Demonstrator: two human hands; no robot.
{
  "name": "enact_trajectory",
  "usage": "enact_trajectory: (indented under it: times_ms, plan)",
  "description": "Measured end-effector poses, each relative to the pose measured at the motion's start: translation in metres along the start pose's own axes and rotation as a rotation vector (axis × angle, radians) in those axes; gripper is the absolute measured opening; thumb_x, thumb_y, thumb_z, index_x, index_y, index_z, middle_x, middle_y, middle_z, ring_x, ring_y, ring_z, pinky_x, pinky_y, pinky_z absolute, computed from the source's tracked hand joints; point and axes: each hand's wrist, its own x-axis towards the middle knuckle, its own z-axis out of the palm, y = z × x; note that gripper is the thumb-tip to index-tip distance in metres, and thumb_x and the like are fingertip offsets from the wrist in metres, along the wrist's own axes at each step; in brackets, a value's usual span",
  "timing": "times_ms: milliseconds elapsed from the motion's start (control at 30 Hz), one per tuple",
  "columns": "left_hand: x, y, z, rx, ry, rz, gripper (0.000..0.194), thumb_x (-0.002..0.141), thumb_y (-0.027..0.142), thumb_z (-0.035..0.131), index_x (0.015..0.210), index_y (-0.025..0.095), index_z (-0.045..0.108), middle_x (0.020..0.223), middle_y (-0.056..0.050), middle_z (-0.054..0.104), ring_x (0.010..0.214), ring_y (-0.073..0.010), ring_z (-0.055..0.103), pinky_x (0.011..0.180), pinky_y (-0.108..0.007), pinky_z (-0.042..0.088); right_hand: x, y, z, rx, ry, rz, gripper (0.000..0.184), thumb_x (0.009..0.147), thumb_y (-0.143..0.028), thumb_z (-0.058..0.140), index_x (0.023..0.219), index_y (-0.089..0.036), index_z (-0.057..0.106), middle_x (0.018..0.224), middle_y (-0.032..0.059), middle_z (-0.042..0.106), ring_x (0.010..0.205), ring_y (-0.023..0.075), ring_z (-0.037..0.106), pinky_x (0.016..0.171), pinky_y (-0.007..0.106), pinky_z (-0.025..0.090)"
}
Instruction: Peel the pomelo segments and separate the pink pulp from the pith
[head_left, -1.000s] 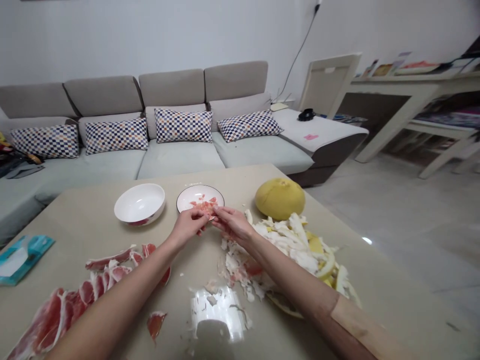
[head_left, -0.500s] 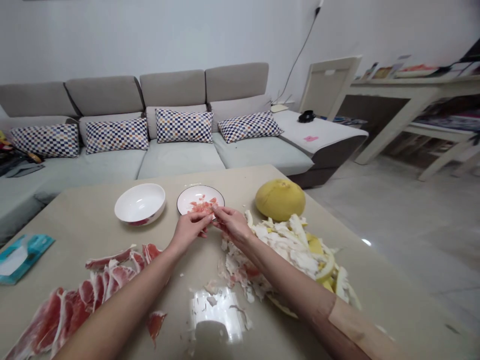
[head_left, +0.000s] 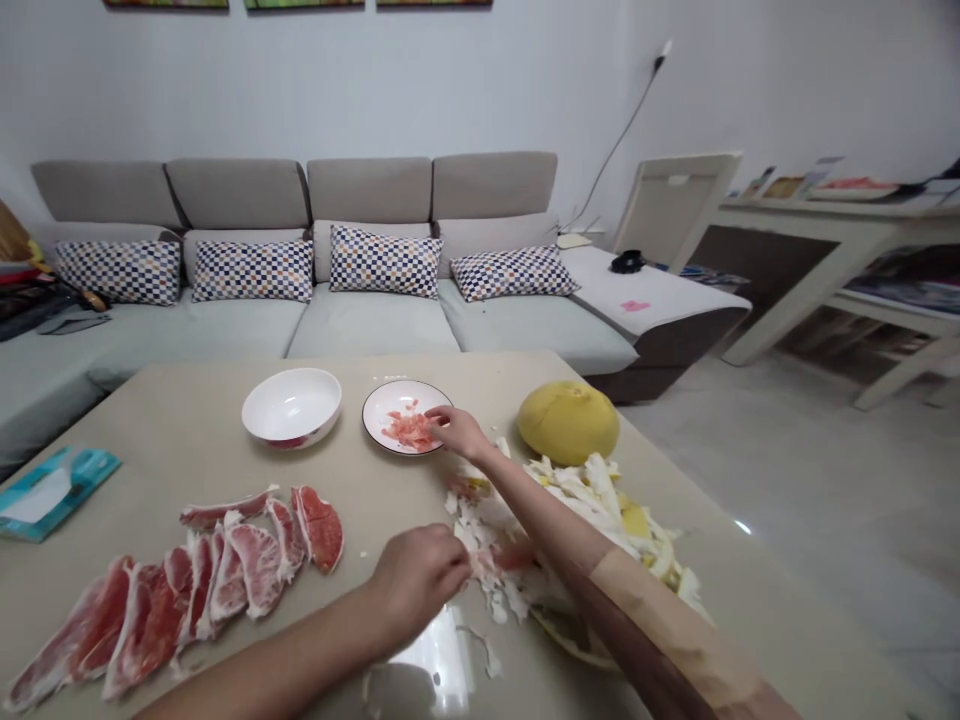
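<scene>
My right hand point(head_left: 459, 430) reaches to the rim of a small black-rimmed plate point(head_left: 390, 398) that holds pink pomelo flesh pieces point(head_left: 409, 430); its fingers are pinched together over the plate's right edge. My left hand point(head_left: 420, 575) is curled closed near the table's front, resting beside a scatter of white pith scraps point(head_left: 487, 545); I cannot make out what, if anything, it holds. A row of peeled pink pomelo segments point(head_left: 187, 575) lies to the left.
A white bowl point(head_left: 292, 405) stands left of the plate. A whole yellow pomelo point(head_left: 568, 420) sits at the right, with a heap of peel point(head_left: 622, 510) in front of it. A teal tissue pack point(head_left: 45, 490) lies at the left edge. A grey sofa point(head_left: 360, 300) stands behind.
My left hand pulled back from the plate toward me, down to the pith scraps. My right hand moved forward onto the plate's edge. The camera tilted up slightly.
</scene>
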Motion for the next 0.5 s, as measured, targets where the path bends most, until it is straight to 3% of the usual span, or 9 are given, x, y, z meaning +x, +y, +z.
enact_trajectory:
  times_ms: [67,100,200,233,333,400,500]
  plan:
    - [-0.011,0.0,0.01,0.239,-0.085,0.103,0.021,0.083,0.019,0.053,0.097,0.024,0.067,0.096,-0.005,0.069,0.083,-0.0205,0.062,0.071,-0.029,0.043,0.01,-0.001,-0.001,-0.085,-0.005,-0.014,0.028,0.094,-0.031,0.055,0.119,-0.018,0.058,0.122,0.0086,0.059,0.101,0.0209,0.061,0.086,0.041,0.053]
    - [-0.015,0.001,0.014,0.372,-0.134,0.155,0.024,0.085,0.018,0.05,0.103,0.024,0.065,0.097,-0.006,0.069,0.083,-0.0212,0.062,0.071,-0.031,0.043,0.014,-0.001,-0.001,-0.118,0.0,-0.022,0.028,0.094,-0.031,0.055,0.119,-0.019,0.058,0.122,0.0086,0.059,0.101,0.0208,0.061,0.086,0.041,0.053]
    - [-0.027,0.006,0.023,0.514,-0.213,0.233,0.019,0.086,0.017,0.049,0.098,0.019,0.064,0.082,-0.01,0.07,0.077,-0.0248,0.064,0.072,-0.036,0.044,0.015,-0.001,-0.004,-0.189,0.021,-0.044,0.028,0.094,-0.031,0.055,0.119,-0.018,0.057,0.122,0.0087,0.058,0.101,0.0209,0.061,0.085,0.041,0.053]
    - [-0.032,0.009,0.027,0.512,-0.214,0.25,0.018,0.085,0.019,0.051,0.099,0.019,0.063,0.086,-0.012,0.071,0.081,-0.0272,0.064,0.074,-0.038,0.043,0.013,-0.001,-0.005,-0.208,0.024,-0.049,0.029,0.094,-0.031,0.056,0.12,-0.018,0.057,0.122,0.0087,0.059,0.101,0.021,0.061,0.085,0.041,0.053]
    - [-0.053,0.013,0.045,0.525,-0.119,0.335,0.033,0.084,0.036,0.058,0.117,0.03,0.058,0.129,-0.015,0.06,0.108,-0.0352,0.058,0.085,-0.046,0.041,0.003,-0.001,-0.01,-0.266,0.007,-0.071,0.029,0.094,-0.031,0.056,0.12,-0.017,0.057,0.121,0.0087,0.059,0.1,0.0208,0.062,0.084,0.041,0.054]
    - [-0.068,0.006,0.063,0.547,-0.034,0.388,0.029,0.088,0.034,0.055,0.117,0.037,0.058,0.127,-0.01,0.063,0.096,-0.0278,0.064,0.086,-0.044,0.04,-0.002,-0.003,-0.012,-0.312,-0.009,-0.096,0.029,0.094,-0.031,0.056,0.119,-0.017,0.057,0.12,0.0085,0.059,0.099,0.0206,0.062,0.084,0.04,0.054]
    - [-0.088,-0.018,0.091,0.527,-0.133,0.413,0.013,0.084,0.038,0.062,0.092,0.03,0.067,0.108,-0.007,0.072,0.074,-0.0215,0.065,0.066,-0.034,0.042,-0.004,-0.009,-0.011,-0.386,-0.015,-0.159,0.029,0.094,-0.031,0.056,0.119,-0.017,0.057,0.121,0.0086,0.059,0.1,0.0209,0.062,0.084,0.041,0.054]
